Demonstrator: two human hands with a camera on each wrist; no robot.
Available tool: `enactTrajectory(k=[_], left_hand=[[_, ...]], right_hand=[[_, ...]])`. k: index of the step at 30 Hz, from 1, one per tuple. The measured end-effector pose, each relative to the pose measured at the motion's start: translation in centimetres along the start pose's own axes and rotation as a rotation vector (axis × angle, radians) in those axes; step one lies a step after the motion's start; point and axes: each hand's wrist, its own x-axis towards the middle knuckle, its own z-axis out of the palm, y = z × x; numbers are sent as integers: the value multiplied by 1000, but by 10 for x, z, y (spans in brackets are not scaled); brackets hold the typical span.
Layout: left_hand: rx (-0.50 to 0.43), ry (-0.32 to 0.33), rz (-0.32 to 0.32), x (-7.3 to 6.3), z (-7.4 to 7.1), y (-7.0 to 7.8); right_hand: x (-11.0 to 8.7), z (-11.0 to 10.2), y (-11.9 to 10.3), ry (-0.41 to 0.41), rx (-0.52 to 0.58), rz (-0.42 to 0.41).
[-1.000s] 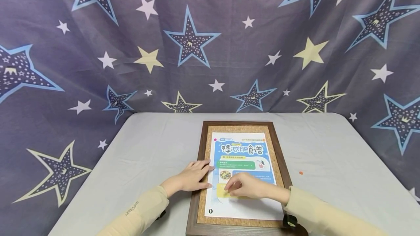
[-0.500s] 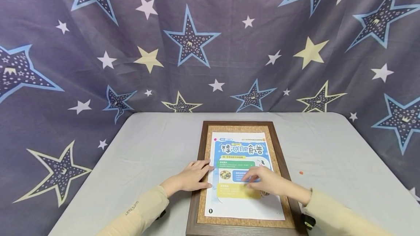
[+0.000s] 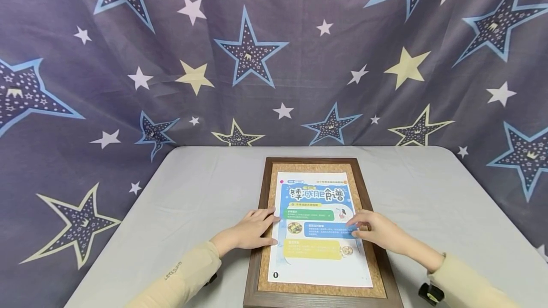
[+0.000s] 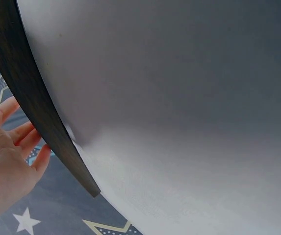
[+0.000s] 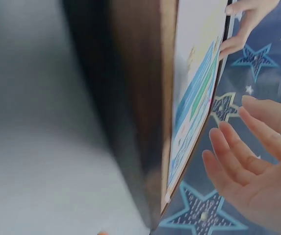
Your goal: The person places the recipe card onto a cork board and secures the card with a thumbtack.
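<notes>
A printed poster (image 3: pixel 317 270) with blue, green and yellow blocks lies on a cork board (image 3: pixel 355 291) in a dark wooden frame (image 3: pixel 364 184). A pink pin (image 3: pixel 281 181) and an orange pin (image 3: pixel 345 182) sit at its top corners, and a black-and-white round spot (image 3: pixel 276 274) marks the lower left one. My left hand (image 3: pixel 252 229) rests over the frame's left side, fingertips on the paper's edge. My right hand (image 3: pixel 376 232) is over the right side, its loosely bent fingers holding nothing in the right wrist view.
The board lies on a table with a pale grey cloth (image 3: pixel 214 179). A dark curtain (image 3: pixel 274 103) printed with stars hangs behind and at both sides. At the bottom edge of the right wrist view, a small orange bit (image 5: pixel 102 233) shows on the cloth.
My right hand has moved right, from the poster's lower middle to its right edge, and now covers the small orange bit on the cloth. My left hand has stayed in place.
</notes>
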Motion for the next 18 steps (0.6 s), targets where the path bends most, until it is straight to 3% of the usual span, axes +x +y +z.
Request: enactTrajectory(k=[6, 13, 18], left_hand=[[1, 7, 7, 0, 0, 1], [7, 3, 8, 0, -2, 1], [4, 1, 3, 0, -1, 1]], right_hand=[[-14, -7, 14, 95, -93, -56], [-26, -11, 26, 152, -216, -3], [-32, -13, 33, 173, -230, -3]])
